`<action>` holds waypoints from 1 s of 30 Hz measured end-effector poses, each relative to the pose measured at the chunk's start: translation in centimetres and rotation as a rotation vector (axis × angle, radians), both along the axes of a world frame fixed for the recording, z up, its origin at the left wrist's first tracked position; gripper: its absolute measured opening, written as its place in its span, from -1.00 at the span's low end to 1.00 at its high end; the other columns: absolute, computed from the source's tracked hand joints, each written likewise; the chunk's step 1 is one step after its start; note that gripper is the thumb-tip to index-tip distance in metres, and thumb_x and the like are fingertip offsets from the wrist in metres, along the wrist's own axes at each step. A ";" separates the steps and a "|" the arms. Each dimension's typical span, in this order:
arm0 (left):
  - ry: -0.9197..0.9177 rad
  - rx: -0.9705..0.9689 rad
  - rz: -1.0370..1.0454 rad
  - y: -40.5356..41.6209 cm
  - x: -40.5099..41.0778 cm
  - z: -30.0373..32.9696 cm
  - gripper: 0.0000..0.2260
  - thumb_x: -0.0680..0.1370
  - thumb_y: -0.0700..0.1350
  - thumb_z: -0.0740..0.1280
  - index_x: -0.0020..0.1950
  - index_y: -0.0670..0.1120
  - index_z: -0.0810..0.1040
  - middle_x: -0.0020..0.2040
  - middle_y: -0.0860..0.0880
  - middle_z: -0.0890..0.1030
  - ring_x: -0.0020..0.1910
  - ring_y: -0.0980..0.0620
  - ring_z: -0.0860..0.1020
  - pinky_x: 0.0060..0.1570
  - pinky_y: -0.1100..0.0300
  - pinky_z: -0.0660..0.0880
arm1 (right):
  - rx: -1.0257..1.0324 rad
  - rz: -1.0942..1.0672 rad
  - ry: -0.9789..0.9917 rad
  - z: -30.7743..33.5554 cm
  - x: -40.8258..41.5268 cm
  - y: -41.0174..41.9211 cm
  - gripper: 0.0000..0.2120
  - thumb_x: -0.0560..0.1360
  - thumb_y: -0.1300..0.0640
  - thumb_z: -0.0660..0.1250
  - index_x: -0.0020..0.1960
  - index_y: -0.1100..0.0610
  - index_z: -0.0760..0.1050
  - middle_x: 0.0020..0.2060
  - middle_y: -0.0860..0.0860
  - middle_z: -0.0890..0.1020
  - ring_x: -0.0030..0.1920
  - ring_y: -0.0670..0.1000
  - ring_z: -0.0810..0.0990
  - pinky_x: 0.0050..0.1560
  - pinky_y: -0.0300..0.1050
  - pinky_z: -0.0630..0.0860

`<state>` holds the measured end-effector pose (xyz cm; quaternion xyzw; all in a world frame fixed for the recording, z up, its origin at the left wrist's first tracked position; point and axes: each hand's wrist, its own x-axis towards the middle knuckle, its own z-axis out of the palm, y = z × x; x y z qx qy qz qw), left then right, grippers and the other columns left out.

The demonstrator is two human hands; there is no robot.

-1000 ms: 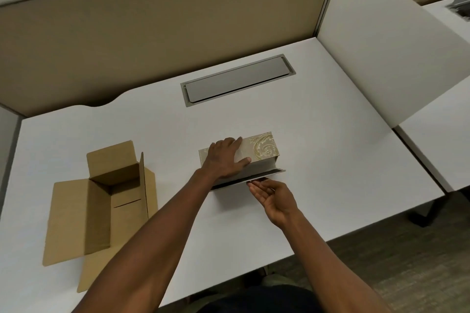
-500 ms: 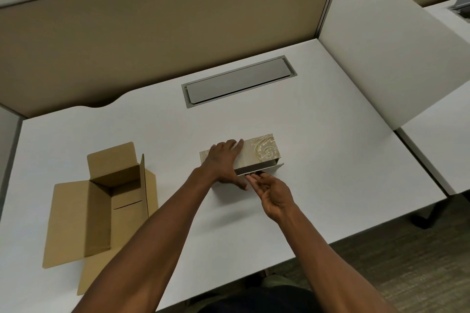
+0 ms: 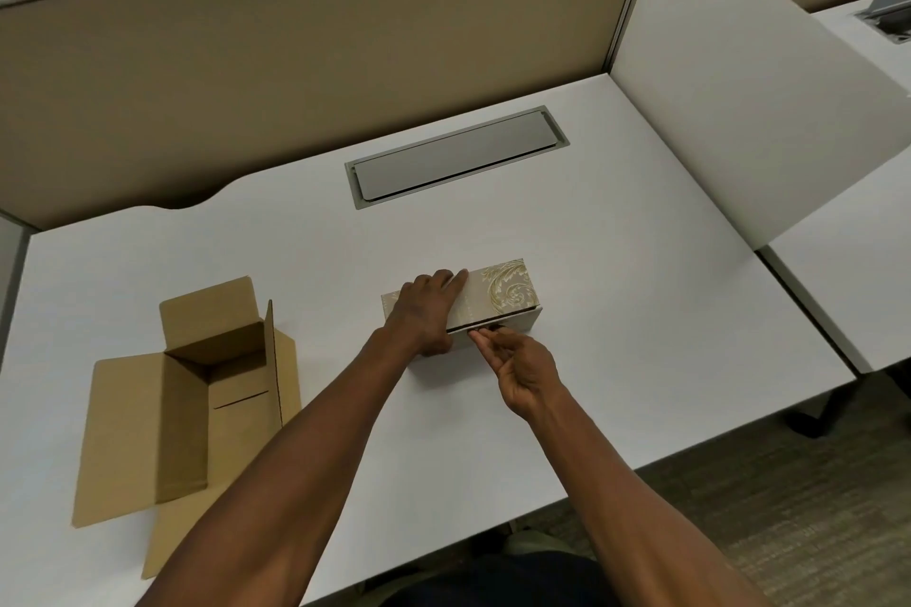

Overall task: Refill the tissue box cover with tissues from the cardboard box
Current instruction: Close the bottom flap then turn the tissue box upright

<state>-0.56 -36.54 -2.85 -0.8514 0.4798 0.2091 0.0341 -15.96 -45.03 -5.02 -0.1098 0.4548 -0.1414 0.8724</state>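
A beige tissue box cover [image 3: 503, 293] with a gold leaf pattern lies on the white desk [image 3: 616, 311] near the middle. My left hand [image 3: 426, 311] lies flat over its left half and presses on it. My right hand [image 3: 517, 360] is at the near side, fingertips pinched on the cover's flap, which stands almost closed with a thin dark gap along its edge. No tissues show. The brown cardboard box [image 3: 192, 389] stands open to the left, flaps spread, and what I see of its inside is bare.
A grey cable hatch [image 3: 456, 158] is set into the desk behind the cover. A tan partition [image 3: 296, 54] backs the desk and a white divider panel [image 3: 739, 79] stands on the right. The desk's near edge runs close under my forearms.
The flap on the cover's near side lay open on the desk; my right hand has lifted it up until it is nearly closed. My left hand has stayed on top.
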 end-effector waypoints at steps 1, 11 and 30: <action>-0.006 -0.001 -0.001 0.0 0.0 0.0 0.00 0.41 0.01 0.53 0.68 -0.04 -0.01 0.60 -0.11 0.22 0.48 -0.18 0.31 0.47 -0.05 0.30 | -0.001 -0.001 -0.003 0.0 0.1 0.0 -0.79 0.57 0.52 0.24 0.17 0.39 0.51 0.13 0.36 0.62 0.23 0.35 0.64 0.20 0.09 0.62; 0.000 -0.044 0.050 -0.5 0.1 0.3 -0.01 0.34 0.10 0.58 0.64 -0.01 0.11 0.52 -0.11 0.34 0.37 -0.19 0.44 0.36 -0.07 0.41 | -0.007 -0.005 -0.011 0.1 0.4 -0.1 -0.67 0.55 0.55 0.24 0.28 0.37 0.48 0.10 0.32 0.63 0.18 0.28 0.65 0.35 0.14 0.54; 0.373 -0.138 0.330 -1.4 3.7 1.1 -0.18 0.30 0.17 0.64 0.46 0.11 0.33 0.31 -0.11 0.56 0.10 -0.08 0.50 0.02 0.09 0.45 | -0.306 0.309 0.306 -2.8 -2.1 -2.5 -0.64 0.65 0.15 0.34 0.42 0.17 0.47 0.29 0.19 0.61 0.22 0.19 0.64 0.19 0.12 0.62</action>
